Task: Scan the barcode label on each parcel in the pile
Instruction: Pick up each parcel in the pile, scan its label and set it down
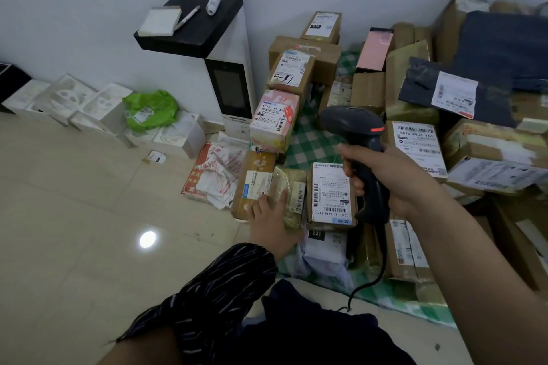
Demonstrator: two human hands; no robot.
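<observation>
Dim, cool indoor light, soft shadows; round lamp glare on floor (147, 239) lower left of scanner (353, 123); parcels (501, 47) upper right of scanner blurred, frame edges bowed.

Pen (187, 18), notepad (160, 21) on black-topped cabinet (209, 28); white boxes (102, 105) along wall (89, 24).

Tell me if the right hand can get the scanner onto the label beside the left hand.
Probably yes. The right hand grips the scanner close by that label, which faces up; the left hand rests on the neighbouring parcel, clear of it.
</observation>
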